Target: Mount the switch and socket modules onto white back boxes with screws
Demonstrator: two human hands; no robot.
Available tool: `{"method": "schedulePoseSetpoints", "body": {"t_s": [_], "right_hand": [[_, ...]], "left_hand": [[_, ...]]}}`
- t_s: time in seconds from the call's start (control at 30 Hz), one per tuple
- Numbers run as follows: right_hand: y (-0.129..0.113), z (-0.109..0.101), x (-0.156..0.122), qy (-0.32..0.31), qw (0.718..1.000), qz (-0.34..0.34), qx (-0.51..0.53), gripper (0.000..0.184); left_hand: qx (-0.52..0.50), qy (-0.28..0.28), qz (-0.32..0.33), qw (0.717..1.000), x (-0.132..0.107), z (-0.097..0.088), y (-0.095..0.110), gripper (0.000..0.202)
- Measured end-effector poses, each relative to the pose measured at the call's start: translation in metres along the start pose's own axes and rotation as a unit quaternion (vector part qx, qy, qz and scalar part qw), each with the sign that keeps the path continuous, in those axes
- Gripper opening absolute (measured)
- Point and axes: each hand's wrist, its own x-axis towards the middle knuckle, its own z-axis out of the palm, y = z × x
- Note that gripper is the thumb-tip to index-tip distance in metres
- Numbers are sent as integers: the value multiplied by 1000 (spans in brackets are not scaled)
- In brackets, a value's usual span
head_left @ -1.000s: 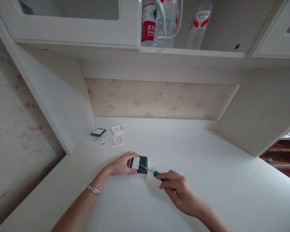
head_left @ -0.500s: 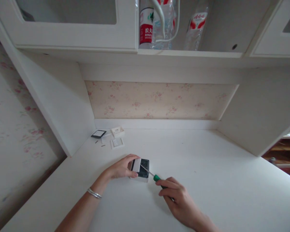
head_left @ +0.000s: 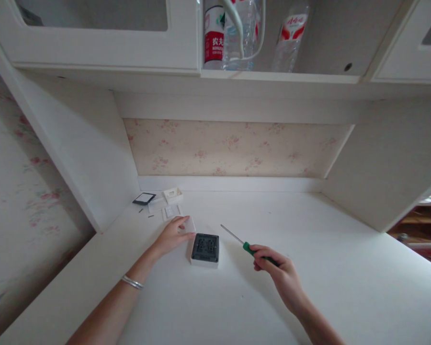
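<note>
A square switch module [head_left: 205,248] with a dark grey inside and a white rim lies face up on the white desk [head_left: 309,287]. Just left of it, my left hand [head_left: 172,235] pinches a small white cover piece [head_left: 189,224], carried away from the module toward the back left. My right hand [head_left: 278,270] is closed round the green handle of a screwdriver [head_left: 249,247]; its metal shaft points up and left, lifted clear of the module.
Several small parts sit at the back left corner: a black-faced plate [head_left: 144,198], a white box piece [head_left: 173,194], a white frame [head_left: 169,212] and loose screws. Water bottles [head_left: 237,33] stand on the shelf above. Side panels wall the desk left and right.
The white cover came off the module; my left hand moved it to the back left. My right hand drew the screwdriver away to the right.
</note>
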Motion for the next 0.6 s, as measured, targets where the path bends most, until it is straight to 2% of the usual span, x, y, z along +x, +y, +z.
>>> {"method": "schedulePoseSetpoints", "body": {"t_s": [0.07,0.13,0.2,0.43,0.6], "right_hand": [[3,0,0,-1,1000,19,10,11],[4,2,-1,-11,999,30,16,10],[4,4,-2,-19,999,34,23,10],[1,6,-3,-27,996,42,72,12],[-3,5,-4,-25,993,56,103,16]], "left_hand": [[106,27,9,994,14,-6,-10,68],[210,48,7,977,29,-12,-18,66],[269,61,-11,961,44,-18,-24,64],[269,33,-29,962,93,-20,-35,59],[227,33,-18,973,115,-14,-26,55]]}}
